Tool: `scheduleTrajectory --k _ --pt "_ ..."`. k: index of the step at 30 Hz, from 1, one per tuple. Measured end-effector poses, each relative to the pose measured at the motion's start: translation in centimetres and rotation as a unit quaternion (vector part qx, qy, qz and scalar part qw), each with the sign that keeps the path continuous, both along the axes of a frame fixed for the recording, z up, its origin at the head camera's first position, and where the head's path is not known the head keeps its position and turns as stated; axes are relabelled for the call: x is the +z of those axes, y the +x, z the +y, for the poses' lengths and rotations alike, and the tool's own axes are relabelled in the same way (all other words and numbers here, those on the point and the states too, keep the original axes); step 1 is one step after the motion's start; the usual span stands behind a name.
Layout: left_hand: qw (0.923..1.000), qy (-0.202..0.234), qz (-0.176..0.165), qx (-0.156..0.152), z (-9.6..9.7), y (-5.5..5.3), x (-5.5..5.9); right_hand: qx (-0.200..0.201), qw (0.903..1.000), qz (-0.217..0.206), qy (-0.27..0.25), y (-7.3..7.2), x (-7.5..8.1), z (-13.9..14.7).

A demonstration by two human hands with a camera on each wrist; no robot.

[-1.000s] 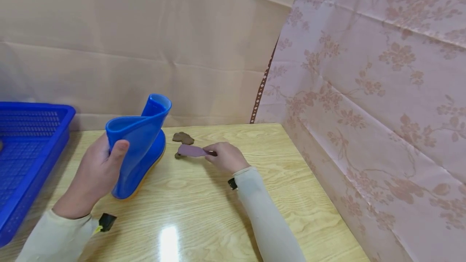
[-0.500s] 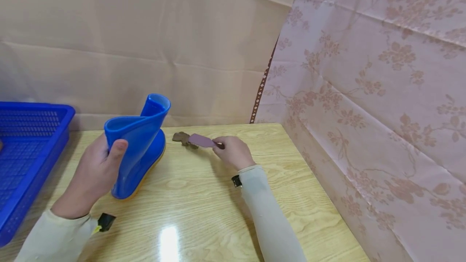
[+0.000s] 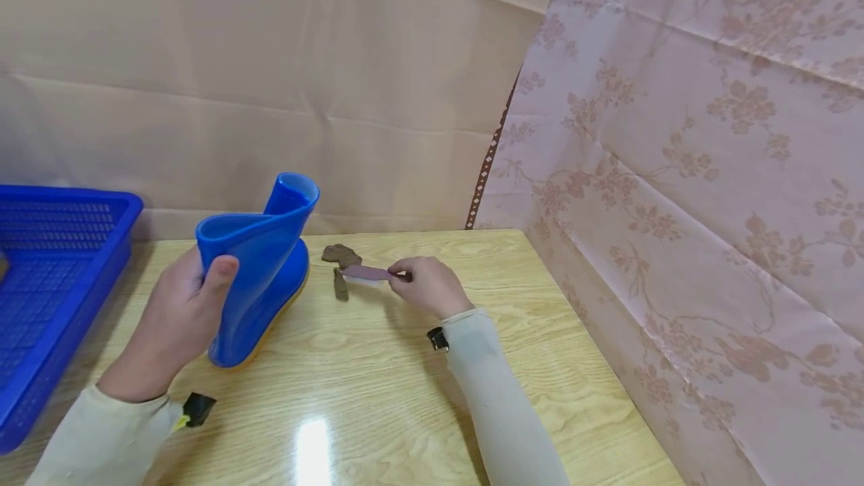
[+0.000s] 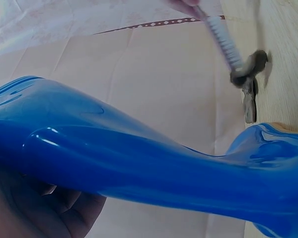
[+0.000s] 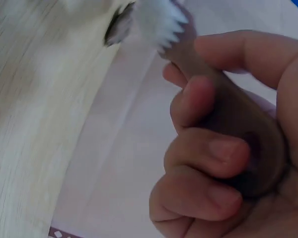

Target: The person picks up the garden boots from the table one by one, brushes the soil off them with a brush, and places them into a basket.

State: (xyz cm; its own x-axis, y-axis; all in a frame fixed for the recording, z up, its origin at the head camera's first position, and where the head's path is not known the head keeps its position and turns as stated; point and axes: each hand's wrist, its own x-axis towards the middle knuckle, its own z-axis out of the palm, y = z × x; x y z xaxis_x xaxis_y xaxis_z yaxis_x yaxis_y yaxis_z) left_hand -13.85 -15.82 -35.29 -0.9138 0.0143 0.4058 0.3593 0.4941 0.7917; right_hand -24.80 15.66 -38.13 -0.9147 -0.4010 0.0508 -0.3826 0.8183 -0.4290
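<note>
My left hand [image 3: 182, 306] grips the shaft of a blue rain boot [image 3: 259, 287], thumb on the outside, with the boot's top pinched inward. The boot leans, its yellowish sole toward the table. Fingers of my right hand [image 3: 428, 287] curl around the wooden handle of a scrubbing brush [image 3: 367, 274], which has a purplish back; its white bristles [image 5: 161, 22] show in the right wrist view. At the brush's tip is a strip of brown, mud-like stuff [image 3: 340, 285], right beside a flatter brown lump [image 3: 342, 253] on the table. The left wrist view shows the brush tip overlapping a brown piece [image 4: 253, 64].
A blue plastic basket [image 3: 121, 238] stands at the left, partly out of view. The wood-grain table [image 3: 378, 396] ends at a beige cloth [image 3: 236, 96] behind and a floral cloth [image 3: 675, 171] on the right.
The brush swept right and away over the brown lump, then came back slightly and turned to show its bristles. A brown strip now stands out at its tip. The left hand and boot stay nearly still.
</note>
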Motion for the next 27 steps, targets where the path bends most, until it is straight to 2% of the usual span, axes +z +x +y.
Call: scheduleTrajectory --k 4,8,11,15,18,20,25,27 --pt "1.0 0.0 -0.001 0.0 -0.1 0.0 0.0 -0.019 0.9995 0.023 -0.007 -0.1 -0.2 0.2" --pt "1.0 -0.005 -0.007 0.001 -0.1 0.0 0.0 -0.049 0.9952 0.054 -0.065 0.1 0.3 0.1" --pt "0.9999 -0.008 -0.013 0.0 -0.2 0.0 0.0 -0.067 0.9866 0.088 -0.12 0.4 0.8 -0.2" --pt "0.9998 -0.009 -0.017 0.001 -0.2 0.0 0.0 -0.077 0.9653 0.142 -0.205 0.8 1.2 -0.5" --pt "0.9998 -0.011 -0.016 0.004 -0.2 0.0 0.0 -0.066 0.9459 0.185 -0.258 1.0 1.3 -0.7" --pt "0.9998 -0.014 -0.015 0.006 -0.2 0.0 0.0 -0.049 0.9363 0.208 -0.278 1.1 1.2 -0.8" --pt "0.9993 -0.031 -0.016 -0.011 -0.7 -0.1 0.0 0.007 0.9233 0.248 -0.293 1.2 1.0 -1.1" --pt "0.9978 -0.052 -0.032 -0.025 -1.2 -0.2 0.1 0.02 0.9209 0.26 -0.29 1.3 1.0 -1.2"
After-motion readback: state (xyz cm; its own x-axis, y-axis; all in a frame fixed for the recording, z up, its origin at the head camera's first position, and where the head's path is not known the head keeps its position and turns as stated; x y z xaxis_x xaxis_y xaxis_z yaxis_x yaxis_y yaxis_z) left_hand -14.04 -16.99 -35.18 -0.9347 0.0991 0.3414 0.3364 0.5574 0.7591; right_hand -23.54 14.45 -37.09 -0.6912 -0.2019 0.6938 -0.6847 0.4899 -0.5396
